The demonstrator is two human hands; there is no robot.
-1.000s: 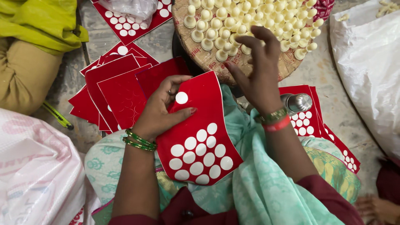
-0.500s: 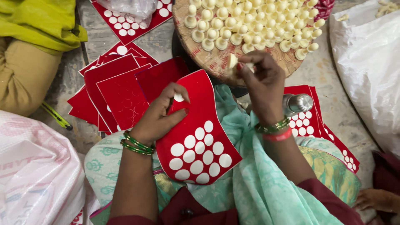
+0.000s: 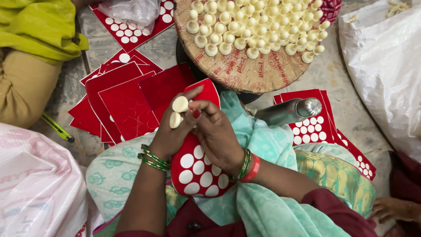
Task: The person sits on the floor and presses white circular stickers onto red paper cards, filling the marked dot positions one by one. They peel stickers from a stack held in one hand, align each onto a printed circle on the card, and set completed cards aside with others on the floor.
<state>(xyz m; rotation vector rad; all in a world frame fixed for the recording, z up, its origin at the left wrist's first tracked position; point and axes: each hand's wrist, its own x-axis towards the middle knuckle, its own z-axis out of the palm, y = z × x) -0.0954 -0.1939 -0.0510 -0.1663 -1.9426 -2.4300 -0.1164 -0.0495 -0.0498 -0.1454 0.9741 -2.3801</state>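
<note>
A grey, worn concrete floor (image 3: 337,74) carries everything here. On the left lies a fanned pile of red square cards (image 3: 123,101), some dotted with white round discs. Far left, another red dotted card (image 3: 127,30) sits under a crumpled clear plastic bag (image 3: 131,11). At the far middle stands a round woven tray (image 3: 245,70) heaped with cream peg-shaped pieces. Right of centre, more red dotted cards (image 3: 315,127) lie with a steel bottle (image 3: 289,112) resting on them. A large white sack (image 3: 386,66) fills the right, a pale pink sack (image 3: 35,184) the near left.
</note>
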